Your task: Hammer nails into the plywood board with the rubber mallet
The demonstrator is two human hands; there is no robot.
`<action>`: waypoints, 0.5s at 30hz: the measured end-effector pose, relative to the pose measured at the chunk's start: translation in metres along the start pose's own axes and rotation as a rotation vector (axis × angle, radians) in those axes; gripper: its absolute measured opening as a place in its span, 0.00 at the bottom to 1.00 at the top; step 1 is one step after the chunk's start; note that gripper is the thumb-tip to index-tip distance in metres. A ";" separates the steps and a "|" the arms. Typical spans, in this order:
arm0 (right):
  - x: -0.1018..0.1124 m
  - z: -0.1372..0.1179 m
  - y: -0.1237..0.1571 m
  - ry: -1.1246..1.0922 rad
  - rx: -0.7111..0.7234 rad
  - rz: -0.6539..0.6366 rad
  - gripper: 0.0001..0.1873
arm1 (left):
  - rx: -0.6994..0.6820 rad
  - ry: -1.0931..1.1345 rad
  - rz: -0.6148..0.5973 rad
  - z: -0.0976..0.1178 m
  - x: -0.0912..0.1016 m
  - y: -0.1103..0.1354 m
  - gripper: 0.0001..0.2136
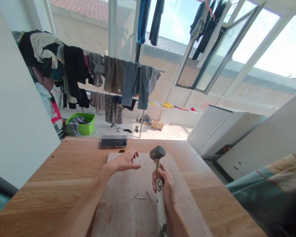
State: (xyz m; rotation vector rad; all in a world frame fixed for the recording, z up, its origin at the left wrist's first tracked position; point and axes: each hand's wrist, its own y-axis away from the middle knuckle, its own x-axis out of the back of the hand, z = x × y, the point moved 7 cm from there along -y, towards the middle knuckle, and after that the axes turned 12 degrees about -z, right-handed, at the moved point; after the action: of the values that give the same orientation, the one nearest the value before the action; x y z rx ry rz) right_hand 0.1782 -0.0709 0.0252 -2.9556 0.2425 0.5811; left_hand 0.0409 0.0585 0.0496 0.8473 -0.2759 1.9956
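My right hand [163, 187] is closed round the worn white handle of a hammer [158, 161], whose grey head is raised above a pale wooden board [123, 204]. My left hand [125, 161] hovers over the far part of the board with its fingers loosely spread and nothing in them. Three loose nails [141, 197] lie on the board just left of my right hand. A few small nails [143, 162] stand or lie near the board's far edge, close to my left fingertips.
The board lies on a wooden table [51, 184]. A dark phone-like object [112, 142] rests at the table's far edge. Beyond stand a laundry rack [118, 79] with hung clothes, a green basket [81, 123], a white radiator [212, 128] and open windows.
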 end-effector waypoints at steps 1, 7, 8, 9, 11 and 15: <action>0.004 -0.001 0.000 -0.023 0.010 0.018 0.20 | 0.003 -0.056 -0.046 0.009 0.002 0.004 0.16; 0.016 -0.007 0.002 -0.088 0.059 0.094 0.19 | -0.101 -0.364 -0.371 0.061 -0.043 0.010 0.13; 0.016 -0.008 0.002 -0.082 0.064 0.098 0.19 | -0.118 -0.390 -0.410 0.066 -0.054 0.009 0.13; 0.015 -0.008 0.002 -0.076 0.068 0.099 0.19 | -0.122 -0.409 -0.448 0.069 -0.064 0.007 0.13; 0.015 -0.009 0.002 -0.070 0.075 0.097 0.17 | -0.098 -0.433 -0.510 0.070 -0.080 0.005 0.10; 0.014 -0.006 0.001 -0.069 0.067 0.087 0.13 | -0.077 -0.471 -0.494 0.069 -0.084 0.002 0.05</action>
State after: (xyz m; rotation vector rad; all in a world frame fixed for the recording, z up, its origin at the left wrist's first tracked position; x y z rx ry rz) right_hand 0.1931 -0.0748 0.0253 -2.8660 0.3769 0.6711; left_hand 0.0990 -0.0332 0.0456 1.1993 -0.3662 1.3086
